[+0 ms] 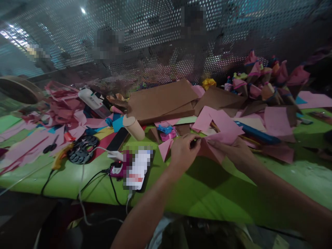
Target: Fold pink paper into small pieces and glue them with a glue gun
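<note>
My left hand (183,149) and my right hand (234,150) meet over the green table (207,186), both pinching one pink paper sheet (220,140). The left fingers are closed on the sheet's near left corner. My right fingers press along its lower edge, and the paper seems partly folded between them. A small pink paper triangle (165,148) lies just left of my left hand.
Brown card sheets (160,100) and loose pink paper (275,121) cover the table's back. Folded paper cones (259,84) are piled at the far right. A cardboard tube (133,128), scissors (50,147), a phone (137,169) with cables and a glue bottle (92,98) lie to the left. A perforated screen stands behind.
</note>
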Motion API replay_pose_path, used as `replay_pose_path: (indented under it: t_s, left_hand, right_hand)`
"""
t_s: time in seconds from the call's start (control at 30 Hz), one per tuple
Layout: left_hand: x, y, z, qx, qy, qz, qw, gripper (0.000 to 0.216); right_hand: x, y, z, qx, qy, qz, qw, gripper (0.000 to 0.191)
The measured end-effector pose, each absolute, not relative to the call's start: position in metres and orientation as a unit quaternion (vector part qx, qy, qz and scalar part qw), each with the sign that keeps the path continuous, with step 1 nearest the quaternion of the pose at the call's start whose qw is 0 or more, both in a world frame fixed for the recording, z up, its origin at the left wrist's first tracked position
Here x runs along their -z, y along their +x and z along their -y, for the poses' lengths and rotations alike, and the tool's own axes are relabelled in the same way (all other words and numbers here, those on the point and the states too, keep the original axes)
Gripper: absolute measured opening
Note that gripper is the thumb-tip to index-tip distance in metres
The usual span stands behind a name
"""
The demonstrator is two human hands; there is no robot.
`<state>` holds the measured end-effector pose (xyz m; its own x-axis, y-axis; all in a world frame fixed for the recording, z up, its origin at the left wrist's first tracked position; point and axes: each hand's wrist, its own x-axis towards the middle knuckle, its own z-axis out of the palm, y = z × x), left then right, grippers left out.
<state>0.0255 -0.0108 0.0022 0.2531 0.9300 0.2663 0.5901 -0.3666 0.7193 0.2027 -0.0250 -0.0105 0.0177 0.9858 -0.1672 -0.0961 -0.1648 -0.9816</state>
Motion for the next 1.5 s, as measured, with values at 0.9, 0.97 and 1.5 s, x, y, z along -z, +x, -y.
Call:
replay_pose_path:
  t_s: [0.9,0.97,1.5]
  left_hand:
    - [0.0,0.033,0.012,-0.405,0.689,-0.518,0.305,0.007]
    - [0.0,0.032,0.012,-0.406,0.687,-0.511,0.318,0.007]
    - [0.001,0.032,0.011,-0.393,0.682,-0.538,0.301,0.008]
  right_hand:
    - [0.001,0.183,0.032,-0.644,-0.465,0.382,0.472,0.042]
    - [-0.001,0.182,0.032,-0.645,-0.464,0.385,0.469,0.041]
    - [0.009,0.189,0.029,-0.59,-0.488,0.426,0.481,0.047]
